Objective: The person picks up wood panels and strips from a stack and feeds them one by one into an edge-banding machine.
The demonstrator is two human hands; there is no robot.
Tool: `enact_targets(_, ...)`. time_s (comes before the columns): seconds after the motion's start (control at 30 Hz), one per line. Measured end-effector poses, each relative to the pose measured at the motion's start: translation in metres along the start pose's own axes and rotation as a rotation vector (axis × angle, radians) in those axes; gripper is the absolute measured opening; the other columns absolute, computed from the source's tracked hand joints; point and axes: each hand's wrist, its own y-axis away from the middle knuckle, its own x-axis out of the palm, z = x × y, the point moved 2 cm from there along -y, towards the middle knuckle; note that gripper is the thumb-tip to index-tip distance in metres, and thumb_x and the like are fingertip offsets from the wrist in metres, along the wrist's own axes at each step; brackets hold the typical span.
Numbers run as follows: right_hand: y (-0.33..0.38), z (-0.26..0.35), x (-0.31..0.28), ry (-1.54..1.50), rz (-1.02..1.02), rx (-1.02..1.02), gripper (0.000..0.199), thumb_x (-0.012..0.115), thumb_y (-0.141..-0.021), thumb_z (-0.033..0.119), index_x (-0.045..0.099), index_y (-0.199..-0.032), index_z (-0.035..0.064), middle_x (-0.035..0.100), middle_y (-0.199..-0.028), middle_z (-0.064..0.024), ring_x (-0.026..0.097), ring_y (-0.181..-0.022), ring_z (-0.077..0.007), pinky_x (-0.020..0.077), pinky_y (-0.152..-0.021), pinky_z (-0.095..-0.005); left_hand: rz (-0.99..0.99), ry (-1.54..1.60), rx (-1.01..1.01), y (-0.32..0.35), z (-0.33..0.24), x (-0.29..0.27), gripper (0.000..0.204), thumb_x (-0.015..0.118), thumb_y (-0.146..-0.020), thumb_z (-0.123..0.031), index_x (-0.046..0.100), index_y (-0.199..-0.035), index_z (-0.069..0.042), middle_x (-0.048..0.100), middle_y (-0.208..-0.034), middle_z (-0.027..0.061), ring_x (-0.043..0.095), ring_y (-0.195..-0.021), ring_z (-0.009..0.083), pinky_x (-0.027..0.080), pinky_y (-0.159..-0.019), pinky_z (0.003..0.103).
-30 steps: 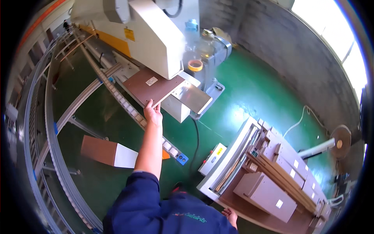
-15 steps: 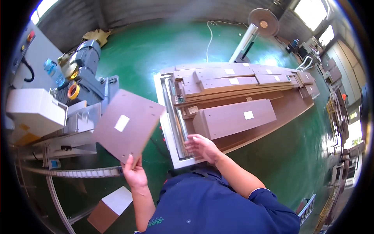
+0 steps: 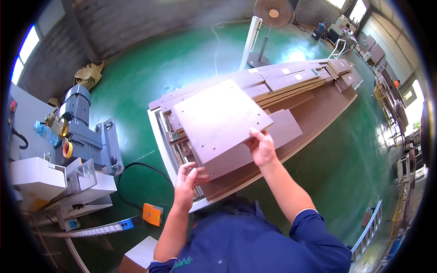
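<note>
A square, light brown panel [image 3: 221, 120] with small holes near its corners is held tilted above the near end of the panel stack. My right hand [image 3: 264, 152] pinches its right lower corner, thumb on top and fingers underneath. Beside the panel's lower left corner is my left hand [image 3: 185, 186], fingers apart and holding nothing. Under the held panel lies a longer brown panel [image 3: 287, 127], partly covered by it. Further panels with white labels [image 3: 298, 79] are piled on a large brown board [image 3: 334, 100].
The pile rests on a long white-framed table [image 3: 159, 141]. To the left stands a machine with a grey motor [image 3: 76, 104], a water bottle [image 3: 44, 132] and a tape roll [image 3: 67, 148]. An orange box [image 3: 152, 214] and a black cable [image 3: 125, 170] are on the green floor. Behind is a fan [image 3: 273, 12].
The square panel has moved right, from my left hand to my right, and now hangs over the pile. Its labelled face no longer shows. My left hand has let go.
</note>
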Motion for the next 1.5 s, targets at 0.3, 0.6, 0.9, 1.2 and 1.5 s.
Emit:
enact_targets(0.3,-0.097,0.125,-0.125,-0.136,-0.135,-0.242,0.026,0.061,-0.085,0.007,0.06,-0.111,0.0035,0.066,-0.105,-0.0081,0.063,-0.096,-0.022,0.0533,-0.088,-0.0388,-0.462,-0.315,-0.11,0.045,0.115,-0.076,0.024,0.05,-0.098,-0.026,0.054,-0.108,-0.004,0.066,-0.094,0.0117,0.064,-0.075,0.0168,0.052,-0.069,0.03)
enact_targets(0.6,-0.048,0.263,-0.349,0.04,-0.657,-0.657,0.028,0.064,-0.086,0.008,0.057,-0.112,0.0026,0.063,-0.1,-0.0074,0.062,-0.087,-0.0191,0.0534,-0.073,-0.0324,-0.283,-0.842,-0.581,0.098,0.204,-0.114,0.023,0.057,-0.095,-0.02,0.059,-0.102,0.001,0.065,-0.089,0.0095,0.061,-0.072,0.0148,0.05,-0.067,0.028)
enact_targets(0.9,-0.004,0.225,-0.501,0.031,-0.878,-0.426,0.034,0.07,-0.081,0.013,0.058,-0.112,0.006,0.062,-0.101,-0.0062,0.06,-0.094,-0.0214,0.0482,-0.082,-0.0368,-0.402,-0.829,-0.801,0.088,0.187,-0.124,0.022,0.054,-0.096,-0.02,0.056,-0.107,-0.001,0.066,-0.091,0.0112,0.063,-0.071,0.0172,0.051,-0.064,0.029)
enact_targets(1.2,-0.068,0.164,-0.543,0.032,-0.78,-0.186,0.037,0.065,-0.083,0.013,0.056,-0.117,0.003,0.062,-0.104,-0.0089,0.06,-0.095,-0.0216,0.0495,-0.083,-0.039,-0.417,-0.742,-0.7,0.065,0.172,-0.103,0.019,0.051,-0.098,-0.019,0.055,-0.106,-0.001,0.065,-0.091,0.0102,0.062,-0.072,0.0153,0.051,-0.066,0.028)
enact_targets(1.5,-0.13,0.146,-0.534,0.443,-0.976,0.017,0.089,0.073,-0.078,0.016,0.021,-0.148,0.0005,0.035,-0.147,-0.0235,0.032,-0.138,-0.0327,0.0264,-0.112,-0.0422,-0.425,-0.88,-0.778,0.097,0.161,-0.073,0.022,0.055,-0.095,-0.019,0.056,-0.108,0.0,0.066,-0.095,0.0113,0.062,-0.074,0.0152,0.048,-0.066,0.027)
